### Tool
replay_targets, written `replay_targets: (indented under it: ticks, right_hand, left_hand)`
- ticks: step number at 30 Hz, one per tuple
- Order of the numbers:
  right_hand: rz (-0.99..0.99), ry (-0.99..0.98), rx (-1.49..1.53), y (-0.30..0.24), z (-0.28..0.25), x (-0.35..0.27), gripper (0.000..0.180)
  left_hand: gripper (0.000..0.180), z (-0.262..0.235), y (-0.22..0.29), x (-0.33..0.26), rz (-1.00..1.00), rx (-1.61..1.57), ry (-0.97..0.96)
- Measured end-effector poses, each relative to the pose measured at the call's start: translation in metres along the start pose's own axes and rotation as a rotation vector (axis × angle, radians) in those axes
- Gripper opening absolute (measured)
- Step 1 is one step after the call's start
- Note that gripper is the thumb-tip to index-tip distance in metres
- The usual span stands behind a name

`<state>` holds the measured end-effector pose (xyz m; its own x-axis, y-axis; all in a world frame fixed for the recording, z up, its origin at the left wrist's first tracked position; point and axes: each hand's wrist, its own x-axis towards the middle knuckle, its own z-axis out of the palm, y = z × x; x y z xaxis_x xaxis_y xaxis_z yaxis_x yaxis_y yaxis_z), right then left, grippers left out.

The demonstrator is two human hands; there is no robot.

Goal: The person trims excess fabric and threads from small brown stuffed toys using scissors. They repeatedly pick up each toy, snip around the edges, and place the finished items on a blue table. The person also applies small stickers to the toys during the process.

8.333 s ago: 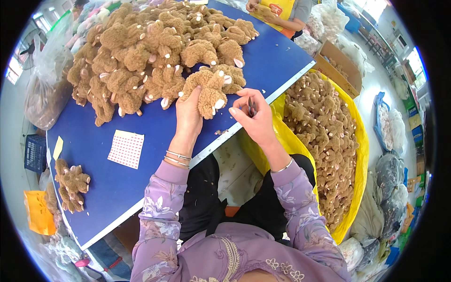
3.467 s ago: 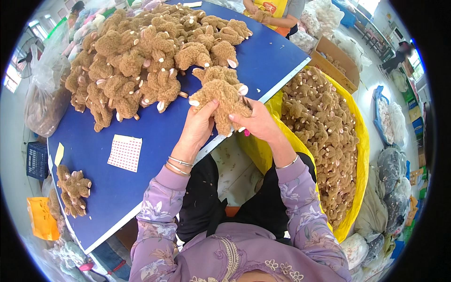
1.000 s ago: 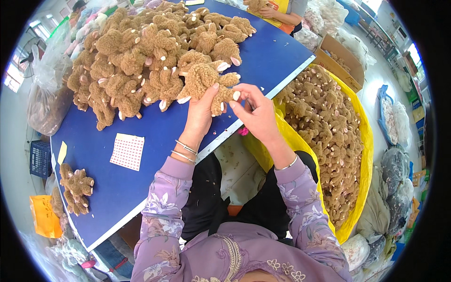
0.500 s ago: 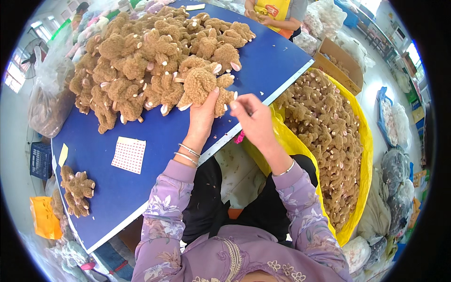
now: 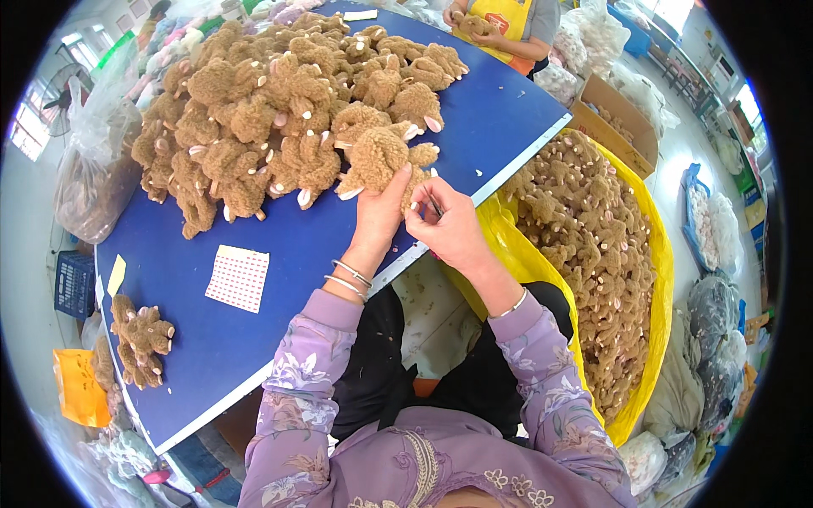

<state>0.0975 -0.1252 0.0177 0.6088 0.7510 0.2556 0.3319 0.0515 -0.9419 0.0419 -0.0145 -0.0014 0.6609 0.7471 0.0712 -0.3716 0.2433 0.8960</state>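
My left hand [image 5: 380, 218] grips a brown curly plush toy [image 5: 378, 159] with pale ear and paw tips, thumb on top, just above the table's near edge. My right hand [image 5: 449, 227] is closed in a pinch at the toy's right side, touching or almost touching a limb. A slim dark thing shows between its fingers, too small to name. Right behind the held toy rises a large pile of similar brown plush toys [image 5: 246, 118]. The toy's underside is hidden.
The blue table [image 5: 296, 330] carries a sticker sheet [image 5: 238, 278] and several plush toys [image 5: 142, 339] at its left corner. A yellow bag [image 5: 661, 279] full of brown toys stands at my right. Beyond are a cardboard box [image 5: 611, 127] and a co-worker [image 5: 506, 30] holding a brown toy.
My right hand has moved in closer to the held toy, its fingers now pinched beside the limb. My left hand keeps its grip. The whole view has shifted slightly.
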Motion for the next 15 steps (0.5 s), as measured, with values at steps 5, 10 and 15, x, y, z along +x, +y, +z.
replay_targets:
  ticks: [5,10,15]
  right_hand:
    - [-0.028,0.114,-0.065,-0.001,0.009,-0.003,0.015]
    - [-0.093,0.134,-0.21,-0.001,0.004,-0.008,0.018]
    - [-0.068,0.076,-0.339,-0.006,-0.003,-0.01,0.02]
  left_hand:
    - [0.032,-0.003,-0.001,0.002,-0.083,0.079,-0.042]
    - [0.032,-0.009,0.0,0.007,-0.135,0.032,0.034]
    - [0.032,-0.012,0.0,0.012,-0.094,0.038,0.088]
